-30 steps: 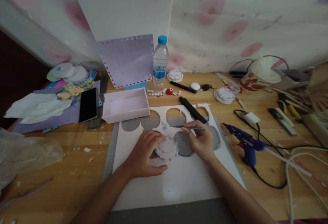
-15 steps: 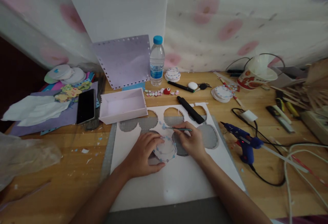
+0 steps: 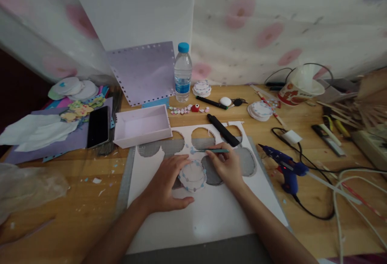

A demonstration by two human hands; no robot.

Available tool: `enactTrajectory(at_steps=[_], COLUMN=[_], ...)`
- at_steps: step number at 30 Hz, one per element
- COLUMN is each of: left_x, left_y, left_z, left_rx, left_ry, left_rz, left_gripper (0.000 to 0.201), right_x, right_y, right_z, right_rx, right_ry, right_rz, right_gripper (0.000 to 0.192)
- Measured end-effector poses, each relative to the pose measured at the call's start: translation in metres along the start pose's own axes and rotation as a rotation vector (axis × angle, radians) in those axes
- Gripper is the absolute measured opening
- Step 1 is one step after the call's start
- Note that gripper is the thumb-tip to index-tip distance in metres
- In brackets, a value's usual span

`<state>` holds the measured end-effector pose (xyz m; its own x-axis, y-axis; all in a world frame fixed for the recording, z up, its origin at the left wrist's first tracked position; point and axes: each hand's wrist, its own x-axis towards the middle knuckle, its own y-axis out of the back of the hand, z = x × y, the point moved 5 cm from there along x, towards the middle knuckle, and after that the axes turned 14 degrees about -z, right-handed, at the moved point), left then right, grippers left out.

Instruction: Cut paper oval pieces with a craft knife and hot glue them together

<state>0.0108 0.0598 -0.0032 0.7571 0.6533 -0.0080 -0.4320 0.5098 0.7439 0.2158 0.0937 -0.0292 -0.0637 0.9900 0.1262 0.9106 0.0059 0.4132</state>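
Disc (image 3: 192, 174), round and white with small blue dots along its rim, lies on the white sheet (image 3: 208, 215) near the middle of the table (image 3: 75, 199), between the two hands. The left hand (image 3: 165, 185) rests flat on the sheet with fingers spread, fingertips touching the disc's left rim and the thumb stretched out below it. The right hand (image 3: 227, 167) sits just right of the disc, its fingers pinching tweezers (image 3: 211, 150) that lie nearly level, tips pointing left to a spot just above the disc's upper rim, by a small blue scrap (image 3: 192, 150).

The sheet has round holes cut along its far edge, with the grey mat (image 3: 128, 179) showing through. A black pen (image 3: 223, 130) lies aslant on the sheet's far right corner, close behind the right hand. A pink tray (image 3: 142, 125) stands just off the sheet's far left corner. A blue glue gun (image 3: 286, 169) lies beyond the sheet's right edge, its cord trailing toward the table's near edge. The sheet's near half is bare white between the forearms. A bottle (image 3: 182, 72) stands at the table's far edge.
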Motion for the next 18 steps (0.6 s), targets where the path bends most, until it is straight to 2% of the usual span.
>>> enactTrajectory(at_steps=[4,10,18], left_x=[0.0042,0.0088,0.0104], left_y=[-0.0021,-0.0036,-0.0047], left_z=[-0.0004,0.0028,0.0027], left_rx=[0.015,0.071,0.107], left_ry=[0.058,0.098,0.108], left_rz=[-0.036,-0.059,-0.065], left_gripper=[0.096,0.088,0.089], right_x=[-0.0002,-0.0001,-0.0002], right_y=[-0.001,0.0014,-0.001], right_z=[-0.0019,-0.0063,-0.0047], right_rx=[0.026,0.049,0.094], right_ry=[-0.013,-0.021,-0.027], right_rz=[-0.005,0.02,0.029], right_gripper=[0.014,0.015,0.017])
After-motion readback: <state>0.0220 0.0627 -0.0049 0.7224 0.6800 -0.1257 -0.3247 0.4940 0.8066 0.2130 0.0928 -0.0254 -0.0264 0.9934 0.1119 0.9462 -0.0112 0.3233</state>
